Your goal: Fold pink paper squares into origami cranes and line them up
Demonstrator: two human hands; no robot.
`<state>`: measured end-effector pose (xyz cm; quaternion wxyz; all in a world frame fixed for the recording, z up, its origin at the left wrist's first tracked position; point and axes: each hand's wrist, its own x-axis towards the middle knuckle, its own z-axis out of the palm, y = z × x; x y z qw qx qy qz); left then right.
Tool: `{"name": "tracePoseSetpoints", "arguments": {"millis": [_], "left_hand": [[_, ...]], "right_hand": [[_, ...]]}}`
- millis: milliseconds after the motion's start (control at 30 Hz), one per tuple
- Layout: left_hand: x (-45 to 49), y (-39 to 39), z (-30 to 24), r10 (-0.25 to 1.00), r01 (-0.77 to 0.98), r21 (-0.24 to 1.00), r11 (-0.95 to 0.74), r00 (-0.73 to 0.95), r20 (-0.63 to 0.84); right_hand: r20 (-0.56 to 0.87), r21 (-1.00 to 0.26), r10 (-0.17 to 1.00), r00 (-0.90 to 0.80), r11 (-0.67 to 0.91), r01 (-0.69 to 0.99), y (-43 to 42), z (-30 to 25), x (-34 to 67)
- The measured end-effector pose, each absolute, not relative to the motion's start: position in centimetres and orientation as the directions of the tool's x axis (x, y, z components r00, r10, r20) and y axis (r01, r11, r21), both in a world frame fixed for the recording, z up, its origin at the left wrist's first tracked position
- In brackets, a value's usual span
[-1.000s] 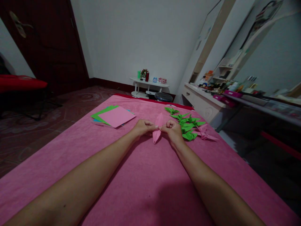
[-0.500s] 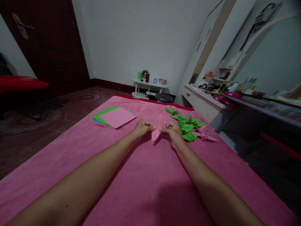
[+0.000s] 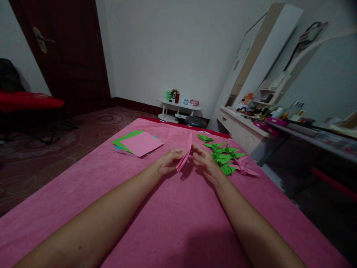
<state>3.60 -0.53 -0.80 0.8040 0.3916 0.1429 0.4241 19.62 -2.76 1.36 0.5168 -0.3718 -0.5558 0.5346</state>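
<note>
In the middle of the bed-like surface, my left hand [image 3: 173,160] grips a folded piece of pink origami paper [image 3: 185,154], thumb on its near side. The paper stands nearly edge-on, a long narrow shape with layered flaps at its lower end. To its right, my right hand [image 3: 205,162] has loosely bent fingers apart, their tips at or very near the paper's edge; whether they touch is unclear. Just beyond that hand lie several green folded paper cranes [image 3: 223,158] and a pink paper crane [image 3: 244,167].
A stack of square paper, pink sheet [image 3: 142,143] on top with green sheets [image 3: 122,142] under it, lies left on the pink cloth [image 3: 167,216]. Beyond are a white shelf table [image 3: 178,103], a dressing table [image 3: 242,126] with bottles, a door [image 3: 64,56] and a red chair [image 3: 30,102].
The pink folded paper has turned from face-on to nearly edge-on. My right hand has loosened from its pinch and its fingers have spread. The view has shifted slightly.
</note>
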Motion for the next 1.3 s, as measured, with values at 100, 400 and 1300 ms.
{"name": "tracePoseSetpoints", "arguments": {"millis": [100,400,1300], "left_hand": [[3.7,-0.9,-0.8,0.730,-0.577,0.716,0.393,0.670,0.139],[4.5,-1.7,-1.0,0.693,-0.586,0.652,0.480,0.709,0.127],[5.0,-0.4,-1.9,0.889,-0.389,0.886,0.252,0.455,-0.053]], "right_hand": [[0.156,-0.979,0.935,-0.318,0.103,-0.177,-3.2,1.5,19.2],[0.199,-0.965,0.917,-0.346,0.123,-0.230,-3.7,2.0,18.7],[0.043,-0.995,0.999,-0.033,0.039,-0.096,-1.3,-0.2,20.2]]}}
